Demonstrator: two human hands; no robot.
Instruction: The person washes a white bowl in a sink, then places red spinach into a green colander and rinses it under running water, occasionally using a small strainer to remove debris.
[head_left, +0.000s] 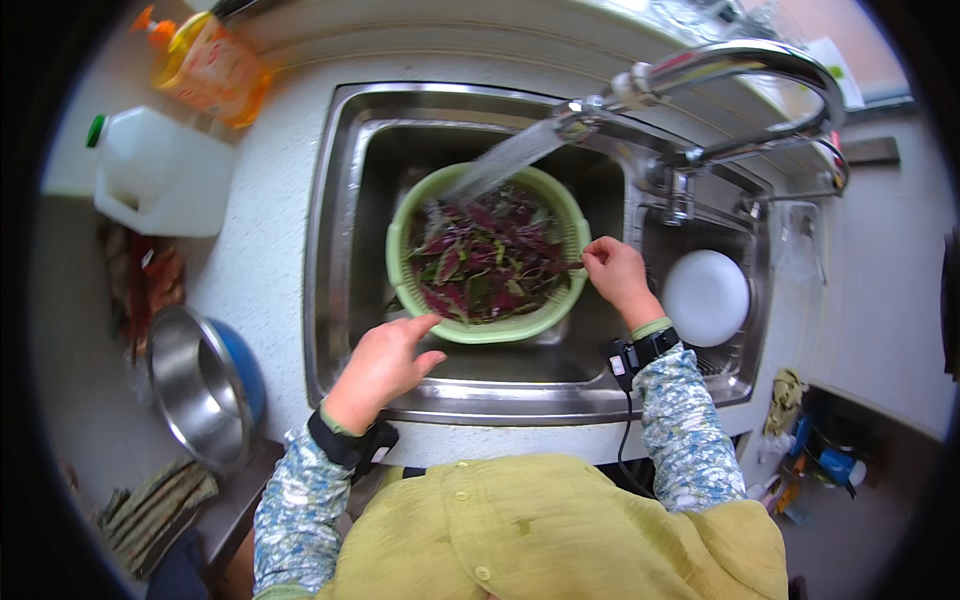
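Observation:
A light green plastic colander basin (480, 330) sits in the large sink bowl (480, 375), full of purple and green leafy vegetables (487, 262). Water from the chrome faucet (577, 120) streams onto the leaves at the basin's back left. At the right rim, the fingertips of my right hand (616, 274) pinch a dark purple leafy sprig (571, 265). My left hand (382, 364) is by the front-left rim with thumb and fingers apart, holding nothing. Whether its fingertip touches the rim cannot be told.
A smaller bowl on the right holds a white plate (706, 298). The faucet's neck (750, 56) arches over the back right. Left of the sink are a steel bowl (202, 382), a white plastic jug (161, 176) and an orange soap bottle (214, 71). A cable (624, 439) hangs from my right wrist.

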